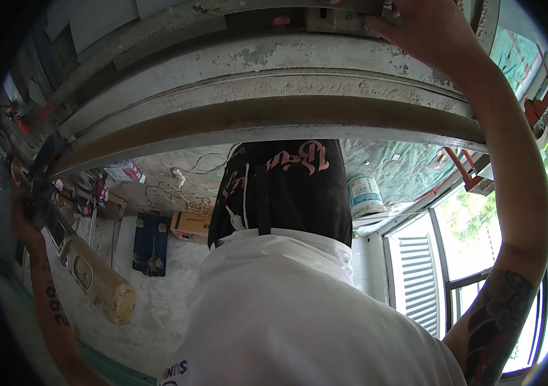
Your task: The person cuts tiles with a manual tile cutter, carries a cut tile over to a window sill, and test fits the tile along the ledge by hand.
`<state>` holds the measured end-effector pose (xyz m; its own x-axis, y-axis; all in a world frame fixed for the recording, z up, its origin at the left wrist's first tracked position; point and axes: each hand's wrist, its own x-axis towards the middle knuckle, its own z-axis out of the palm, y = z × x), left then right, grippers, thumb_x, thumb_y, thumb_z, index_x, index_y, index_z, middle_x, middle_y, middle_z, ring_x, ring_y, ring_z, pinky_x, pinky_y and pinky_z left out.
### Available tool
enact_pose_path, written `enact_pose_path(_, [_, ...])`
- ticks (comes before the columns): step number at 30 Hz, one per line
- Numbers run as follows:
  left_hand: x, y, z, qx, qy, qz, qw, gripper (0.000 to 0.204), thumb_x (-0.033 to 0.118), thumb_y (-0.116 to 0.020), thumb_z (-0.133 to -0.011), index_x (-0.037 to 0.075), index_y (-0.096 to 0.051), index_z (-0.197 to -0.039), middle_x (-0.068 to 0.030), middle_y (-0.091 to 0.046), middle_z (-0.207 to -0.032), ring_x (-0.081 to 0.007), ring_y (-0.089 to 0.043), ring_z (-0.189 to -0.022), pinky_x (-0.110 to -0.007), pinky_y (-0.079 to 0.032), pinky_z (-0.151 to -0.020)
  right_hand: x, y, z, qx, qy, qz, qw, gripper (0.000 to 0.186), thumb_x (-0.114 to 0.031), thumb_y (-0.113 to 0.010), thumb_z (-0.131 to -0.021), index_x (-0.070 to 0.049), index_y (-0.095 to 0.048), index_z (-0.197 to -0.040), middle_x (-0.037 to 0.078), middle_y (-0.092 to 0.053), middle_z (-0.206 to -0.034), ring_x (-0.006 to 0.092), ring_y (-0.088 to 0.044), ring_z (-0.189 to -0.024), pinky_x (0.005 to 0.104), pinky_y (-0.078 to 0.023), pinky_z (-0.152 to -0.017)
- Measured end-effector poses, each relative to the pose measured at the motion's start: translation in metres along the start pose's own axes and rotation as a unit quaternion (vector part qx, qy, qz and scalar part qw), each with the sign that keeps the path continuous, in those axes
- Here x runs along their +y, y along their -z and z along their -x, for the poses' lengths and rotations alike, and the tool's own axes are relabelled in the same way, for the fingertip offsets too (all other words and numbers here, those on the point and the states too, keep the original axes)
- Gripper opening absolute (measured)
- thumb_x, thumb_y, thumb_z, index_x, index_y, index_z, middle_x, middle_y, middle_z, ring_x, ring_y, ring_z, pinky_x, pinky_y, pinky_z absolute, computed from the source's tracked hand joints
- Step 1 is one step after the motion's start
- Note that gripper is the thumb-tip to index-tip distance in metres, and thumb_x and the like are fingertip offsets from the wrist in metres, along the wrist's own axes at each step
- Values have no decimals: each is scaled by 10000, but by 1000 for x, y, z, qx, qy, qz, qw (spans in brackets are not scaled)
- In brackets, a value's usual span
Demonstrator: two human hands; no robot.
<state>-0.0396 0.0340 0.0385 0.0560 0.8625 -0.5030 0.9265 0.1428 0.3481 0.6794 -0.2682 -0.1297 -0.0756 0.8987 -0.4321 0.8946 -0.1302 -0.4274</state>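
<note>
Left hand nears left end of long brown-grey beam; right hand adjoins grey metal bracket, apparently steadying; grips indeterminable.

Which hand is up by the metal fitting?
The right hand, raised beside the metal fitting at the top; the left hand sits lower in view, near the left end of the long bar.

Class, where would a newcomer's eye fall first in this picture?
Probably on the white shirt, filling the lower middle below a black garment with pink lettering. Then on the long brown beam stretching across the view above them. At right, the tattooed right arm overlaps bright windows.
</note>
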Motion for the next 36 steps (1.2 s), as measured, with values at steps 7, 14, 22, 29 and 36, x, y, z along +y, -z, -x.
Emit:
enact_pose_path(7, [1,-2,2,14,-5,-27,1000,313,227,-402,-1012,73,-636,-1152,-14,-616,-1037,-116,-576,-952,-268,-450,-842,-7,8,4,10,10,-50,999,356,-126,-737,-782,-58,-510,-1047,139,-604,-1011,348,-643,-913,432,-511,-785])
enact_pose_path(14, [11,-9,2,17,-23,-43,999,293,218,-407,-986,66,-638,-1083,-19,-611,-1044,-137,-576,-984,-300,-445,-881,0,0,2,16,26,-35,999,366,-113,-751,-763,-58,-525,-1046,132,-604,-1004,339,-635,-941,422,-511,-798])
enact_pose_path(22, [9,-8,1,9,-44,-50,998,304,209,-407,-986,58,-642,-1105,-33,-616,-1071,-144,-578,-996,-301,-444,-894,-1,-2,1,72,7,-57,996,402,-130,-767,-755,-45,-525,-1063,153,-624,-1018,350,-641,-959,430,-516,-817])
enact_pose_path(29, [8,-8,4,8,-48,-74,996,325,206,-363,-1006,61,-624,-1133,-29,-610,-1087,-153,-570,-1053,-321,-431,-951,-38,9,7,1,-216,-51,975,513,-330,-754,-834,35,-472,-1058,270,-639,-977,410,-648,-933,483,-501,-817])
enact_pose_path(36, [11,-14,4,25,-51,-50,997,302,206,-406,-1003,55,-640,-1120,-32,-621,-1051,-143,-590,-983,-300,-467,-887,-27,-2,-6,-4,-195,-33,980,537,-405,-755,-831,48,-505,-975,269,-649,-908,429,-643,-915,490,-497,-808])
